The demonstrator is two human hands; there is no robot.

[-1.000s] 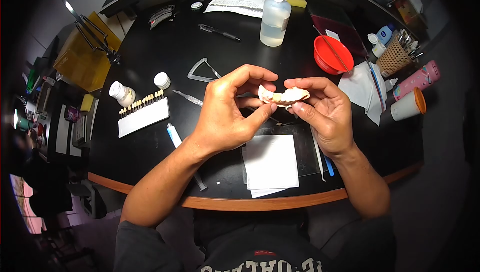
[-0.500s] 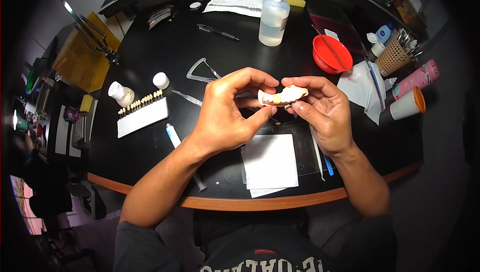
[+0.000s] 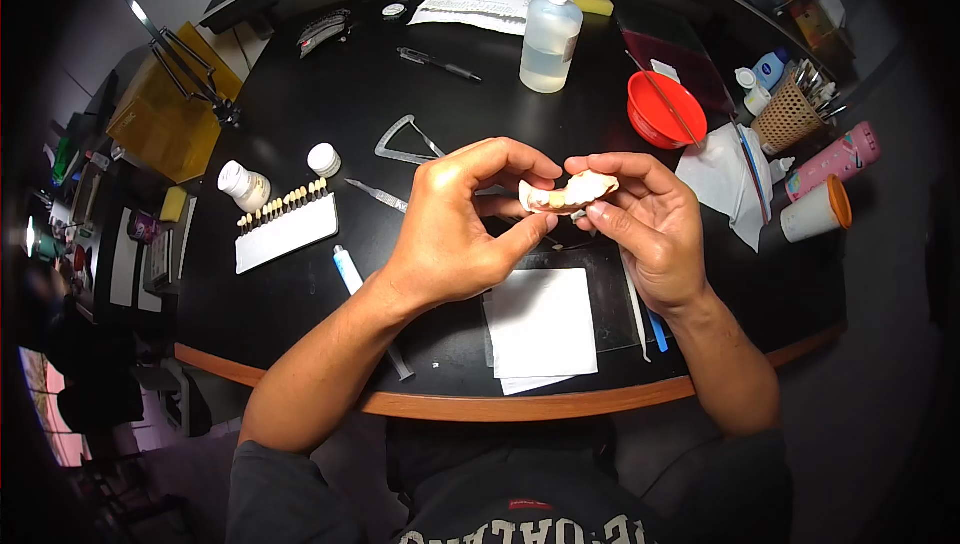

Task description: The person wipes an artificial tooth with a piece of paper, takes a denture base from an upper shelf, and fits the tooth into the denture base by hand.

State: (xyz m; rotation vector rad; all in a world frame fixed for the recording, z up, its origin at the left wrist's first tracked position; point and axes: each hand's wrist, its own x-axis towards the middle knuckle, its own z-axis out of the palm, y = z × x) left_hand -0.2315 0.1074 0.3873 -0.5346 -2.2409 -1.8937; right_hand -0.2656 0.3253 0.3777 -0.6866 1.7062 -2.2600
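Observation:
A small dental model [image 3: 568, 194], whitish with a yellowish tooth near its middle and a brownish lower edge, is held up above the table between both hands. My left hand [image 3: 470, 214] pinches its left end with thumb and fingers. At the opposite end, my right hand [image 3: 645, 219] grips it between thumb and forefinger, the other fingers curled behind. Below the hands lies a white paper pad [image 3: 543, 324]. A caliper gauge [image 3: 400, 139] and a pointed metal tool [image 3: 378, 194] rest just beyond my left hand.
Left are a tooth shade guide [image 3: 287, 234], two white jars and a syringe [image 3: 347, 269]. A clear bottle [image 3: 550, 39] stands behind the hands. Right are a red bowl [image 3: 655, 114], tissue [image 3: 722, 179], a tool basket [image 3: 790, 119] and a cup [image 3: 815, 212]. A slim white instrument [image 3: 637, 314] lies near the front.
The dental model has tilted very slightly between the fingers. Both hands keep the same hold, and the table items stay put.

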